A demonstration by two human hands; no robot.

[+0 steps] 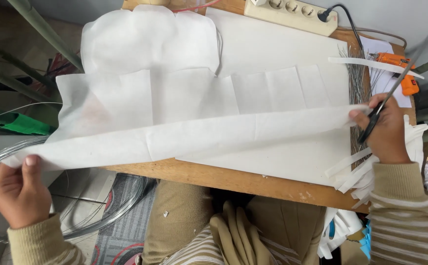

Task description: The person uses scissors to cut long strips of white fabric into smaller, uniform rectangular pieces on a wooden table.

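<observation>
Head view: left hand [18,191] pinches a white fabric strip [189,137]; right hand [386,130] grips scissors [386,100]; cut strips [366,179] pile up, uncut sheets [273,64] remain.

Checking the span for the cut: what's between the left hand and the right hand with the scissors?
Head view: only the long white fabric strip, stretched taut from the left hand to the right hand, which also holds scissors. The wooden table lies beneath.

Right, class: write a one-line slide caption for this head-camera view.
Left hand and right hand, holding scissors, stretch a white fabric strip over a wooden table.
</observation>
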